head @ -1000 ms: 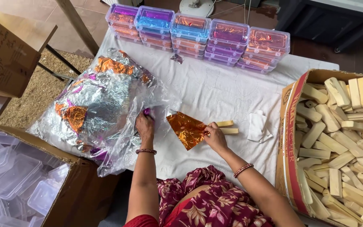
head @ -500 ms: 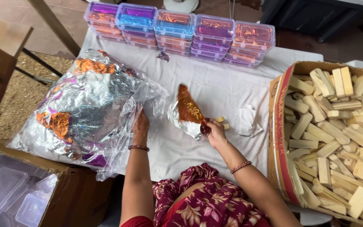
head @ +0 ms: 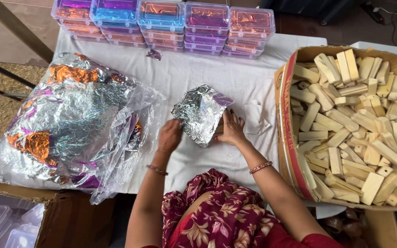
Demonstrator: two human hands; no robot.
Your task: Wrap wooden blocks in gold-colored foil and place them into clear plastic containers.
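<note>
A crinkled square of foil point(head: 200, 113) lies silver side up on the white cloth point(head: 217, 78), just ahead of me. My left hand point(head: 169, 135) pinches its near left edge. My right hand point(head: 231, 129) rests flat on the cloth at the sheet's right edge, fingers spread, touching the foil. Whatever lies under the sheet is hidden. To the left sits a clear plastic bag point(head: 70, 124) stuffed with more silver, orange and purple foil sheets.
A cardboard box point(head: 288, 115) full of pale wooden blocks point(head: 359, 124) stands at the right. Stacked clear lidded containers point(head: 164, 23) with coloured foil inside line the far edge. A box of empty plastic tubs point(head: 5, 222) sits lower left. Folded white paper point(head: 255, 117) lies beside my right hand.
The foil sheet, held up with its orange side showing, has been turned and laid flat silver side up. Both hands have come down onto its edges. The small blocks beside it are now hidden.
</note>
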